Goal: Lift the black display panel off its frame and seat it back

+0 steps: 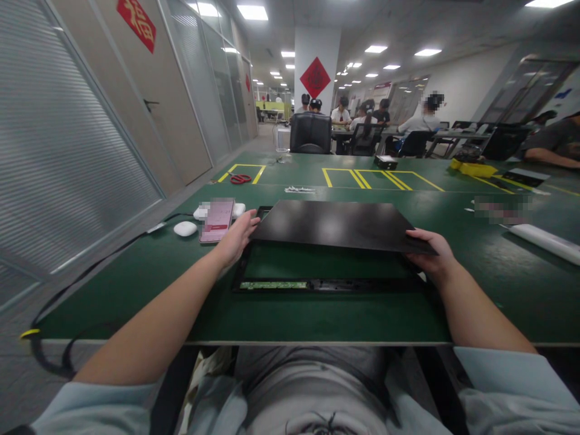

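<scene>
A flat, dark, glossy panel (335, 225) is raised at a tilt over a thin black frame (362, 284) lying on the green table. My left hand (239, 237) holds the panel's left edge, with its fingers pointing forward along it. At the near right corner my right hand (432, 257) grips the panel, thumb on top and fingers underneath. The frame's near side carries a green circuit strip (273, 285). Most of the frame's far side is hidden behind the panel.
Left of the frame lie a phone (217, 221) and a white rounded case (185, 228). Red-handled scissors (240, 179) and small white pieces (299, 190) are farther back. A white roll (546, 243) lies at right. Other people sit at tables beyond a black chair (310, 134).
</scene>
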### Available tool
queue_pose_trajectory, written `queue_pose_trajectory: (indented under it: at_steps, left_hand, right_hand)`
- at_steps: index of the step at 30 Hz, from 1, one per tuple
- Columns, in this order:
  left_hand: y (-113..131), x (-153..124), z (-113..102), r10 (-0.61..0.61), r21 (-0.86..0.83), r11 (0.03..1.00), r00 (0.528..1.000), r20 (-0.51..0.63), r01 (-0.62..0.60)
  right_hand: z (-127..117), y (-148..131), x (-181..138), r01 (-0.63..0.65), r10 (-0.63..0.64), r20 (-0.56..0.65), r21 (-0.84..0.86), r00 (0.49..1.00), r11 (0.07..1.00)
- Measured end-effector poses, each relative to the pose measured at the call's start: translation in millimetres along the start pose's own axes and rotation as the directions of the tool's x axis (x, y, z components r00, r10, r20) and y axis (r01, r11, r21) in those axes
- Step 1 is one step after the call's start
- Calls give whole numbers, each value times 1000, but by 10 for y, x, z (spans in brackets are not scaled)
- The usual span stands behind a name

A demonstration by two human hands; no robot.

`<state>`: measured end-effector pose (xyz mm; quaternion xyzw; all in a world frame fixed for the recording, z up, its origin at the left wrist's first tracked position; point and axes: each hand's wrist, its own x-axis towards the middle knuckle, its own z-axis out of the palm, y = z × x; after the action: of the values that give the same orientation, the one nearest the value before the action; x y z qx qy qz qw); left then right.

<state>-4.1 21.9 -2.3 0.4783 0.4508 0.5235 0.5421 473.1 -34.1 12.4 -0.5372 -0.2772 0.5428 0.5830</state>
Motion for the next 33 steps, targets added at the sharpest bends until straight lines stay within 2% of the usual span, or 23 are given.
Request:
queue_pose_trajectory:
  at_steps: [2, 5, 9, 13, 17, 21, 25, 29, 33]
  left_hand:
    - [125, -69, 49, -86, -152, 984, 996, 11, 87]
    - [277, -125, 99, -146, -285, 949, 989, -19, 134]
    - [370, -132, 95, -245, -367, 908, 967, -73, 203]
    - [387, -112, 33, -301, -412, 879, 949, -90, 240]
    - [391, -98, -14, -281, -378, 891, 959, -29, 250]
    - [402, -71, -82, -124, -297, 947, 992, 12, 122]
    - [421, -10, -182, 10, -239, 971, 1000, 8, -8]
    - [432, 53, -228, -5, -193, 981, 999, -40, -2]
    - [409, 19, -185, 10, -129, 992, 998, -57, -18]
  right_hand:
    - [-7, 5, 3, 19, -19, 13, -16, 1000, 1000]
    - [8, 11, -11, 21, -21, 25, -7, 999, 1000]
    - [25, 5, -32, -20, 19, 47, 15, 999, 1000]
    - [3, -12, -46, 36, -19, 150, -114, 988, 993]
    - [4, -15, -90, 62, -3, 259, -218, 966, 974]
    - [14, 20, -104, 59, 30, 341, -248, 940, 967]
    - [-3, 51, -47, 137, -92, 237, -181, 967, 974]
    - [9, 48, -22, 191, -178, 98, -137, 979, 972]
    - [34, 41, -35, 198, -203, -1, -209, 979, 958]
